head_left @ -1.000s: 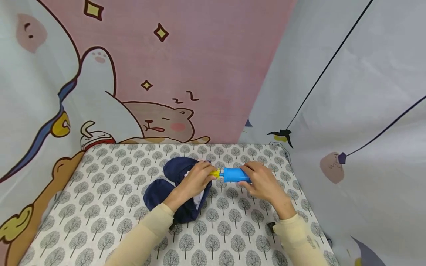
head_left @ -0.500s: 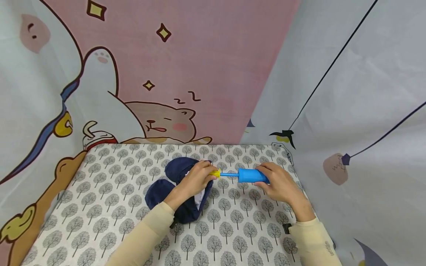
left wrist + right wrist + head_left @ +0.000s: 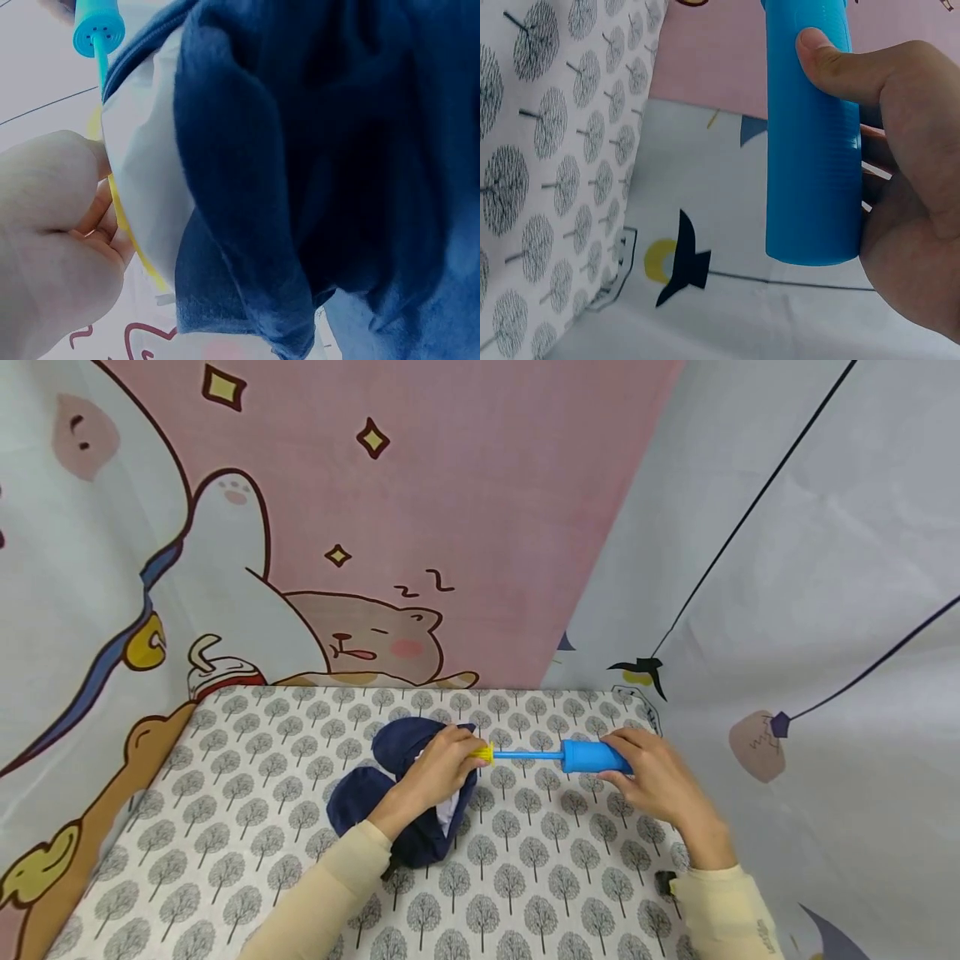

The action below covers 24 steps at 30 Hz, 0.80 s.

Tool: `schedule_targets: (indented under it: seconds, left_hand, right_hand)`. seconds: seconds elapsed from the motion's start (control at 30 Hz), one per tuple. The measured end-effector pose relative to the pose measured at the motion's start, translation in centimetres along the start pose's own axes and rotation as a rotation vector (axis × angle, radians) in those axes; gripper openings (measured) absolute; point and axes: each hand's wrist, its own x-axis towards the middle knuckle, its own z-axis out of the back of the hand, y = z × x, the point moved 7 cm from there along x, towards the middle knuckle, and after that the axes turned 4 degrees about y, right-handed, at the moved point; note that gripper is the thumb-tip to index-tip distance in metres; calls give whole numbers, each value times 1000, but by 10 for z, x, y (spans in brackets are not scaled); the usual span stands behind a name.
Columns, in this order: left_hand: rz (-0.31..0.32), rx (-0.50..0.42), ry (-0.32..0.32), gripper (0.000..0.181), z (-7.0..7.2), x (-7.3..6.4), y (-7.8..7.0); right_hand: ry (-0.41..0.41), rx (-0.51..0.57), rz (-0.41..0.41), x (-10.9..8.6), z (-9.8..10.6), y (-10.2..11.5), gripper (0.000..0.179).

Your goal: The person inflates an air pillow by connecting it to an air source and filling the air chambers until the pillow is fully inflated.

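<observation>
My right hand [image 3: 651,774] grips the blue barrel of a hand pump [image 3: 592,757], thumb along its side in the right wrist view. A thin blue rod [image 3: 525,755] runs from the barrel to the pump's ribbed yellow end [image 3: 486,752], with a long stretch of rod showing. That yellow end is held by my left hand [image 3: 442,762], fingers curled round it. Under and beside the left hand lies a navy plush neck pillow [image 3: 408,739] with two rounded lobes. White lining [image 3: 146,157] shows at its opening, right beside the left fingers; where the pump meets it is hidden.
The table [image 3: 510,852] wears a white cloth with grey trees. Printed curtains stand behind it [image 3: 465,527] and at the right [image 3: 847,693], close to the right forearm. A small black item [image 3: 665,882] shows beside the right cuff.
My right hand has moved right with the pump barrel, away from the left hand, drawing out much more of the blue rod. The left hand and the pillow have stayed in place.
</observation>
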Motion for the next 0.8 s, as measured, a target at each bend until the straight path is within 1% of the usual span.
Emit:
schedule_targets:
  seconds: [0.03, 0.07, 0.17, 0.27, 0.3, 0.33, 0.53, 0.57, 0.7, 0.73, 0.8]
  left_hand:
    - [-4, -1, -7, 18, 0, 0, -1]
    - [-18, -4, -17, 19, -4, -1, 1]
    - [-36, -12, -33, 19, -5, -2, -2]
    - [-40, -22, -33, 19, -7, -1, -3]
    - [-34, -22, -27, 20, -4, 0, -7]
    - [-48, -22, -31, 22, -9, -2, -2]
    - [-22, -4, 11, 25, -12, 0, -6]
    - [-4, 0, 26, 24, -8, 2, -11]
    - [-7, 2, 27, 23, -9, 3, -11]
    - [-20, 11, 15, 24, -20, 4, -2]
    - [-31, 4, 1, 23, -20, 5, -1]
  right_hand:
    - [2, -4, 5, 1, -1, 3, 56]
    - [4, -8, 11, 1, -3, 6, 56]
    - [-1, -10, 29, 4, -8, 16, 57]
    - [-4, 5, 50, 9, -15, 26, 57]
    - [-6, 9, 56, 11, -17, 30, 56]
    - [-6, 11, 64, 12, -19, 33, 55]
    - [-13, -8, 109, 24, -29, 52, 51]
    - [-15, -10, 114, 26, -30, 55, 51]
    - [-21, -8, 132, 35, -36, 65, 54]
    - [-22, -8, 132, 36, -37, 67, 55]
    - [-22, -1, 131, 38, -37, 69, 55]
